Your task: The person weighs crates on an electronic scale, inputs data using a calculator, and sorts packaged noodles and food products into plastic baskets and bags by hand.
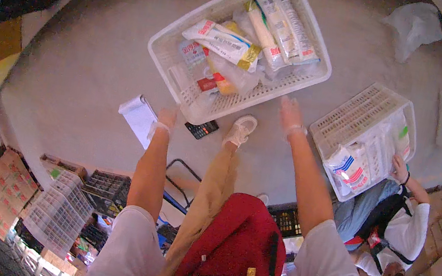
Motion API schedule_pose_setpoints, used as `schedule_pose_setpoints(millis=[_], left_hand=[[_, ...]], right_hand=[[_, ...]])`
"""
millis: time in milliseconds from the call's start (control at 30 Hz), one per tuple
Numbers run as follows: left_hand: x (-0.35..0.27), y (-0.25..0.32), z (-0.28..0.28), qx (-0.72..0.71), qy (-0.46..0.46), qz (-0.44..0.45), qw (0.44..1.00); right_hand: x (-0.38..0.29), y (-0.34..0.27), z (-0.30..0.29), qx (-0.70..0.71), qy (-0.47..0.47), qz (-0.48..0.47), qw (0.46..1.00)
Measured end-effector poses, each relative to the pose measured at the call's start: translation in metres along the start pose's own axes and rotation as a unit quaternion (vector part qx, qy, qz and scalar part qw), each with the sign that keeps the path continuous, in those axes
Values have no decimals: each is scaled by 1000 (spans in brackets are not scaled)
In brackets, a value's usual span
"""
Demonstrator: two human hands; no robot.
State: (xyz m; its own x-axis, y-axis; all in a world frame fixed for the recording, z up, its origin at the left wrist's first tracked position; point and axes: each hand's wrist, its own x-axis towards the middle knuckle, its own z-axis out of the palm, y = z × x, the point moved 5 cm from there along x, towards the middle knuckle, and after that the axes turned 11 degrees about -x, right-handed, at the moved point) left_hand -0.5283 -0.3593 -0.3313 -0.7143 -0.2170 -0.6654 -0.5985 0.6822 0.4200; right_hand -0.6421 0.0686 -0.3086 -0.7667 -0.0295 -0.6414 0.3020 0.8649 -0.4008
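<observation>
Before me a white plastic basket is tilted in the view, with several printed food packets and clear plastic bags inside. My left hand, in a thin clear glove, is at the basket's near left corner; whether its fingers grip the rim cannot be told. Close to the near right side of the basket is my right hand, also gloved; its fingers point to the rim and their hold is unclear. A black calculator lies partly under the basket's near edge. Beside my left hand lies a white notepad.
A co-worker at the right has a hand on a second white basket of packets. Plastic bags lie at the upper right. Stacked cartons and plastic crates stand at the lower left. My shoe is below the basket.
</observation>
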Motion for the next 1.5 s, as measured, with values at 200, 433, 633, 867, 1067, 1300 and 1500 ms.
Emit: schedule_pose_setpoints(millis=[200,433,633,867,1067,1300,1500], left_hand=[[27,41,28,191,-72,26,979],[72,-11,41,193,-68,-18,979],[85,-123,-16,163,-38,94,981],[24,-28,130,-546,8,-237,804],[-70,96,312,-727,-55,-291,620],[-80,157,350,-759,-14,-340,555],[-91,194,356,-740,-179,-277,586]], right_hand=[[27,-18,30,-263,-29,-25,964],[22,-35,72,-26,-44,-10,999],[0,-123,81,384,-81,106,914],[13,-23,21,255,36,206,944],[-1,59,-27,186,65,220,955],[-93,118,37,165,18,284,944],[-67,163,107,154,-49,257,953]])
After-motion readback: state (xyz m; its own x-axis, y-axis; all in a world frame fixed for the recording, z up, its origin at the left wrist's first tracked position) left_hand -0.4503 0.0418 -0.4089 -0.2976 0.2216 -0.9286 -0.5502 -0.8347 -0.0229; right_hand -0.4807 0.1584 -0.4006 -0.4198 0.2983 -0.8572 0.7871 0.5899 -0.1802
